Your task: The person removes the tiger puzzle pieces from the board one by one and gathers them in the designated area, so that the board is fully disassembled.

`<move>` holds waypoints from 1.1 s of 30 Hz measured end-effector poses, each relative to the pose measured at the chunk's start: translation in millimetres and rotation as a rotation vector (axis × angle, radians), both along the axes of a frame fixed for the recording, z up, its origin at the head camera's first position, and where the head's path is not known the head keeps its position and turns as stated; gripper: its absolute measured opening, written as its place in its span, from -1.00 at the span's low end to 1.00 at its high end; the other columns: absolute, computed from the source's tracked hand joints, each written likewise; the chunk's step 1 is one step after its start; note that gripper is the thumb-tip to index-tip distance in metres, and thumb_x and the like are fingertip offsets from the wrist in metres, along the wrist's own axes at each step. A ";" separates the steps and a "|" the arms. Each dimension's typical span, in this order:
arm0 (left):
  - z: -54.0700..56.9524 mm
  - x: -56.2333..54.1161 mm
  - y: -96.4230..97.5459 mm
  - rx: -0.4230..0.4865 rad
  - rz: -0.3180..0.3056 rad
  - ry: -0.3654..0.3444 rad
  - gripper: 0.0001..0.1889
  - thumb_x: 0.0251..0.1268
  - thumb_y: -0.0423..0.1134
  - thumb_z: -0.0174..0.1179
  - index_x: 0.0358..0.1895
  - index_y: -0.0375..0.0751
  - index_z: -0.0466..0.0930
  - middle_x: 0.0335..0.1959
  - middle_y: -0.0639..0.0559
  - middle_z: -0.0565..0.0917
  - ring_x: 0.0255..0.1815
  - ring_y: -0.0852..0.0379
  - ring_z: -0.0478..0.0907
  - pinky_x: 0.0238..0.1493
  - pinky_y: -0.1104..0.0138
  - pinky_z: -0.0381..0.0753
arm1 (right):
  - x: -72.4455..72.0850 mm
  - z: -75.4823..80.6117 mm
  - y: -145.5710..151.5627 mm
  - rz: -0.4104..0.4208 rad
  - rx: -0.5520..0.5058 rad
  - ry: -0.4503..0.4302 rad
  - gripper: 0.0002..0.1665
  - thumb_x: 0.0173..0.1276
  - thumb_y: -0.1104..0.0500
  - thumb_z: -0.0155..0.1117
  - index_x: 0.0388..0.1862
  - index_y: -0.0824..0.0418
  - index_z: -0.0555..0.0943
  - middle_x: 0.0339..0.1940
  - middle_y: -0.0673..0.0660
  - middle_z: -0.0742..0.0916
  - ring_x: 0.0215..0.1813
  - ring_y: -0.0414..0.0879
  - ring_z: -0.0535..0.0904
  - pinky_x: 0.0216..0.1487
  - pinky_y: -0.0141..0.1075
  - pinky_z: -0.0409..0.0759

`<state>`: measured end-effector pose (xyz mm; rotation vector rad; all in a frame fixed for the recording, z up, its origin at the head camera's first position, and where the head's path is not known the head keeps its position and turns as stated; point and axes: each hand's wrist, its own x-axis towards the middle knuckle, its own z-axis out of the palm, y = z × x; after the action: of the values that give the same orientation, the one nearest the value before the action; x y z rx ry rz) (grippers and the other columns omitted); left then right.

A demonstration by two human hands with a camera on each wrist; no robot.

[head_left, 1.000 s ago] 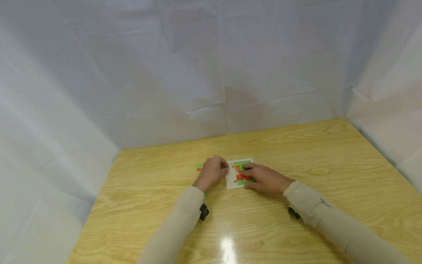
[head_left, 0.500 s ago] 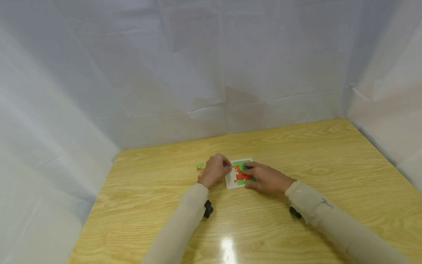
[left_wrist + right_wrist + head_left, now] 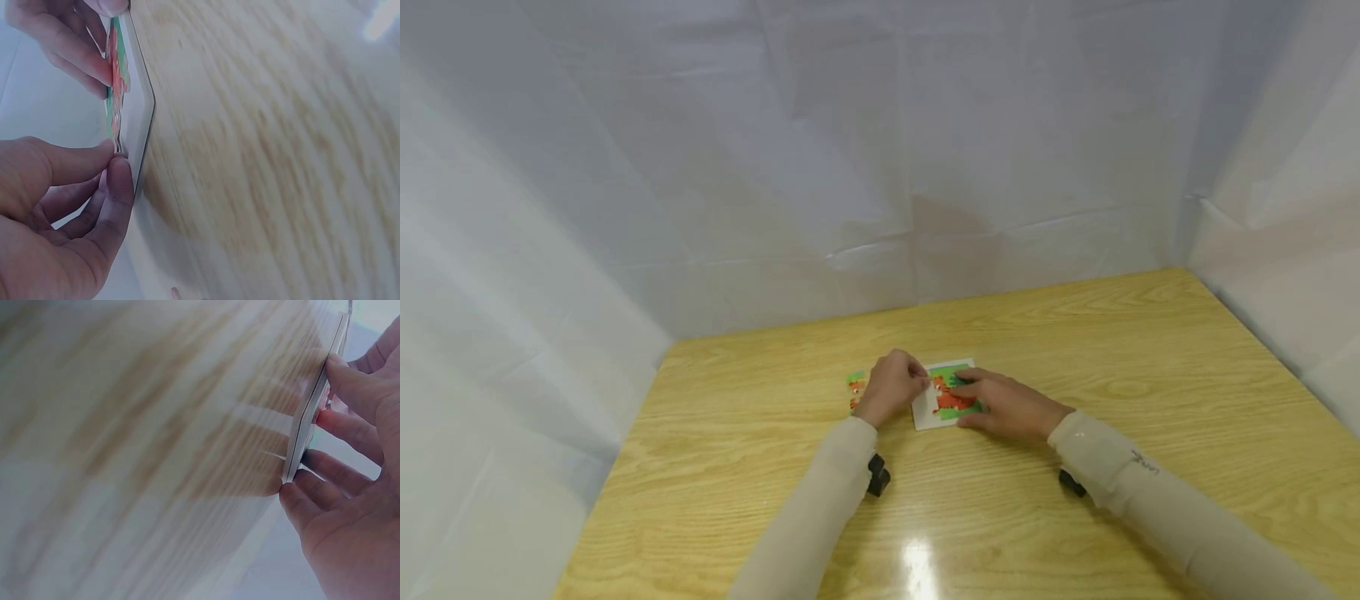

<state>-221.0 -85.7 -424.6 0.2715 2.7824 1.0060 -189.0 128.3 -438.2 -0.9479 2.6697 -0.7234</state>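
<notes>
In the head view a white-bordered jigsaw puzzle board (image 3: 926, 413) lies on the table, its right part filled with an orange tiger on green. My left hand (image 3: 891, 387) pinches a small thin puzzle piece (image 3: 119, 147) between thumb and index finger, close over the board's pale bare left part. The fingers mostly hide this piece. My right hand (image 3: 1011, 406) holds the board from the right, thumb at the near edge and other fingers over the picture and far side. Loose puzzle pieces (image 3: 855, 385) in orange and green lie left of the board, partly behind my left hand.
The wooden table (image 3: 760, 483) reaches back to a white sheet (image 3: 820, 167) hung behind it and at both sides. A small black device (image 3: 877, 475) sits under the left wrist, and another (image 3: 1072, 482) under the right.
My left hand has shifted slightly right and away from me over the board, uncovering more of the loose pieces at the left. The right hand and the board have barely moved.
</notes>
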 end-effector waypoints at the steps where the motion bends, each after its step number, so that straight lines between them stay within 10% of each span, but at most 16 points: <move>1: -0.3 0.1 -0.2 0.007 0.005 -0.002 -0.87 0.39 -0.34 0.31 -0.16 -0.32 0.81 -0.19 -0.14 0.81 -0.30 0.09 0.67 -0.26 0.29 0.65 | 0.0 -0.1 -0.1 -0.001 0.001 -0.001 -0.37 0.47 0.04 0.35 0.39 0.32 0.53 0.52 0.43 0.42 0.50 0.33 0.41 0.34 0.09 0.55; 33: -4.3 -0.1 -1.5 0.234 0.137 -0.109 -0.87 0.32 -0.37 0.26 -0.28 -0.28 0.81 -0.41 -0.07 0.78 -0.46 0.17 0.60 -0.43 0.41 0.61 | -0.6 0.2 -0.1 -0.003 0.002 -0.010 -0.36 0.46 0.03 0.35 0.41 0.31 0.52 0.52 0.38 0.42 0.48 0.27 0.43 0.33 0.07 0.55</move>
<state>-221.1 -87.2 -428.9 0.0534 2.6159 1.3388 -189.6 128.2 -438.0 -0.9375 2.6636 -0.7236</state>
